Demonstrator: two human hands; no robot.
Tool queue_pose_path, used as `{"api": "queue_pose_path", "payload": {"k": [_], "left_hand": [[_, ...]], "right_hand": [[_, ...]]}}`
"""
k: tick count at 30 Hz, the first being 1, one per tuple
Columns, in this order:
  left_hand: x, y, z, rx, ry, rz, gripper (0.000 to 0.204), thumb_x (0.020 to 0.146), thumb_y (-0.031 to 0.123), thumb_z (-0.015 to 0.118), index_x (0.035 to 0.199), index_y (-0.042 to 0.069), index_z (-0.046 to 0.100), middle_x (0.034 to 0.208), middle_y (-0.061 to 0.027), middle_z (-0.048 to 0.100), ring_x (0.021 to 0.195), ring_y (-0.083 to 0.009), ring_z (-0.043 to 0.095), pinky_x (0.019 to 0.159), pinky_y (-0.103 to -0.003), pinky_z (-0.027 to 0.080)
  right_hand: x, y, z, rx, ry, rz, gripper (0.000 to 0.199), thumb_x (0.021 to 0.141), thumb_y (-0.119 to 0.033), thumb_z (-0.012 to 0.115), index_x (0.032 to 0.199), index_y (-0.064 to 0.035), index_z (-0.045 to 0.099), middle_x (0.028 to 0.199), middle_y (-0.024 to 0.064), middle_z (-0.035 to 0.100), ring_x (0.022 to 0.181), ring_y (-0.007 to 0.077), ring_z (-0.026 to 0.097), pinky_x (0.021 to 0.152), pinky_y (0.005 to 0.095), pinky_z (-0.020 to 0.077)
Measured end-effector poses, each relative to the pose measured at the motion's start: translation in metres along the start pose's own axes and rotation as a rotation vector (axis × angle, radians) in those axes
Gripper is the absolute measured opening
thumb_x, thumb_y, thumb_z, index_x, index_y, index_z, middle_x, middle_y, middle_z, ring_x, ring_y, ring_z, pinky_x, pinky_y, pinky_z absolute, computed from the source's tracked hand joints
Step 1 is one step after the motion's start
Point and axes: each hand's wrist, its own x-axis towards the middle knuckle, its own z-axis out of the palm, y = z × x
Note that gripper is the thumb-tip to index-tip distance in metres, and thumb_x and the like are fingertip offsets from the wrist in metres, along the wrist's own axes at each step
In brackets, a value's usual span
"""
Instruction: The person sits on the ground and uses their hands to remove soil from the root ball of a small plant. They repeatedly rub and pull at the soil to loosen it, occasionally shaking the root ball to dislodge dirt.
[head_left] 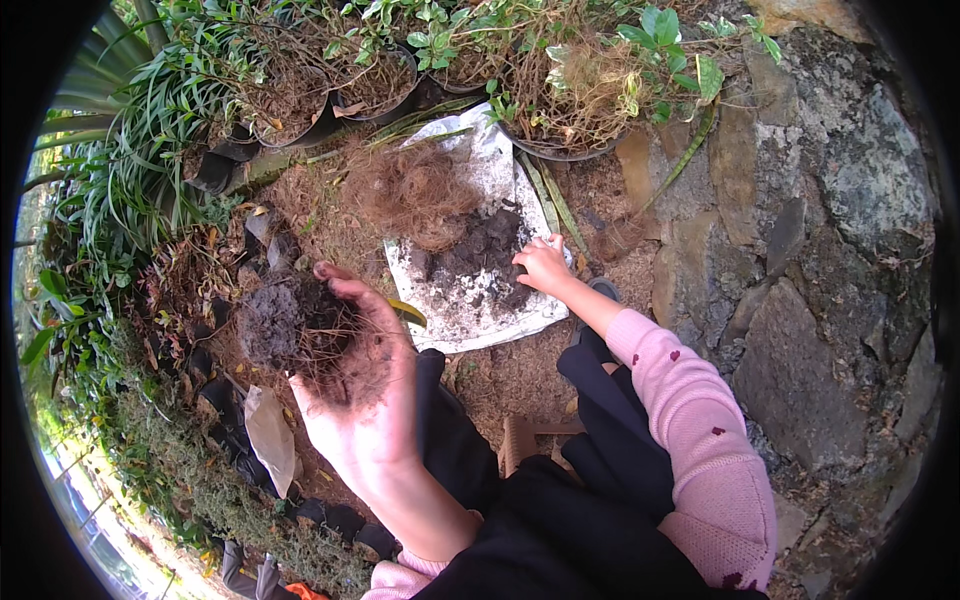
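My left hand [375,385] is raised palm up, cupped around brown plant fibre with a clump of dark soil [272,325] on it. The thumb and fingers curl about the fibre, and part of it is hidden against the palm. Farther off, a white sack [500,170] lies spread on the ground, bearing a heap of dark soil [490,245]. My right hand [543,266] is at the right side of this heap, its bent fingers closed at the soil; whatever lies between the fingertips is too small to make out. A tangled mound of brown fibre [410,190] rests beside the heap.
Potted plants [375,85] line the far side. A stone wall [800,330] rises at the right. Green plants and dark plant bags [225,410] border the left, near a pale scoop-like piece [270,440]. A low brown stool [520,440] shows between my legs.
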Motion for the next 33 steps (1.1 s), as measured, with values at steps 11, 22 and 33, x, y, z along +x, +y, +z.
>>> {"api": "queue_pose_path", "payload": {"k": [11, 22, 33], "left_hand": [[-0.001, 0.002, 0.003, -0.050, 0.020, -0.024, 0.045, 0.084, 0.019, 0.050, 0.121, -0.007, 0.045, 0.118, -0.0233, 0.052, 0.109, -0.0320, 0.053, 0.093, -0.042, 0.046], [-0.003, 0.003, 0.003, -0.060, 0.015, -0.038, 0.045, 0.085, 0.018, 0.050, 0.122, -0.007, 0.045, 0.117, -0.0238, 0.052, 0.109, -0.0327, 0.053, 0.092, -0.044, 0.047], [-0.001, 0.002, 0.003, -0.026, 0.019, -0.018, 0.042, 0.086, 0.015, 0.048, 0.121, -0.008, 0.045, 0.115, -0.0236, 0.052, 0.108, -0.0324, 0.053, 0.091, -0.043, 0.047]], "right_hand": [[0.008, 0.021, -0.004, 0.235, 0.002, 0.153, 0.019, 0.070, -0.025, 0.072, 0.088, -0.0193, 0.073, 0.086, 0.0036, 0.069, 0.089, 0.0196, 0.061, 0.093, 0.0489, 0.0229], [0.015, 0.013, -0.049, 0.103, 0.066, 0.171, 0.013, 0.070, -0.022, 0.071, 0.081, -0.0168, 0.073, 0.071, 0.0043, 0.068, 0.074, 0.0195, 0.061, 0.089, 0.0424, 0.0237], [-0.014, 0.005, -0.008, -0.005, 0.096, -0.060, 0.012, 0.072, -0.021, 0.071, 0.084, -0.0194, 0.070, 0.081, -0.0036, 0.065, 0.091, 0.0166, 0.056, 0.094, 0.0470, 0.0265]]}}
